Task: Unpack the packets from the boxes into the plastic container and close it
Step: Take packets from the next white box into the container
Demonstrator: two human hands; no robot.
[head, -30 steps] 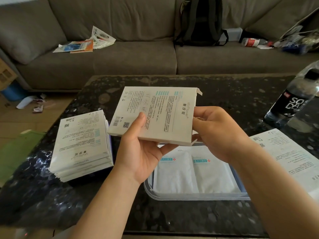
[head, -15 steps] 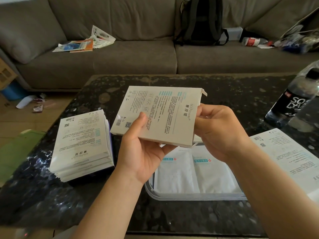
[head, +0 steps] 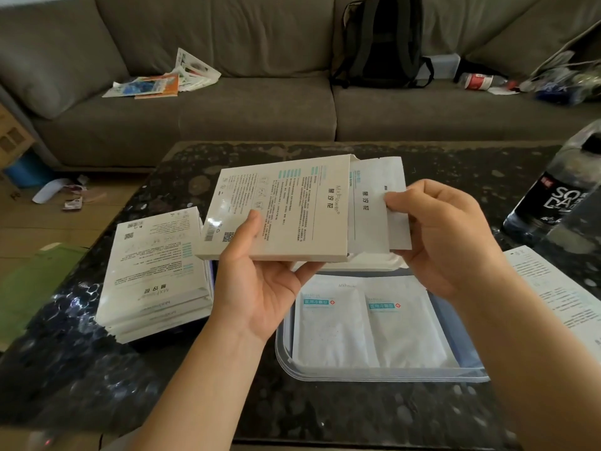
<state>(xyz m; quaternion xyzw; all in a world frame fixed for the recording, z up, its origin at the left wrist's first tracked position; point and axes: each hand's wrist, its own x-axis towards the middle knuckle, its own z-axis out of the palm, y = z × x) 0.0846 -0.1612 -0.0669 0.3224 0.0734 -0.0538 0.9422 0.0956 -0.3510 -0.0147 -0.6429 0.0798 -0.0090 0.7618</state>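
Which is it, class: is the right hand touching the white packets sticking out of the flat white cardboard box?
Touching. The head view shows the right hand pinching the white packets between its fingers, just outside the flat white cardboard box.

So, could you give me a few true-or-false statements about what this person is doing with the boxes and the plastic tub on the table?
1. The left hand holds a white box above the table. True.
2. The right hand is empty. False: it pinches white packets sticking out of the box's right end.
3. Two flat packets lie side by side in the plastic container. True.
4. The stack of boxes lies to the right of the container. False: it lies to the container's left.
5. A dark backpack stands on the sofa. True.
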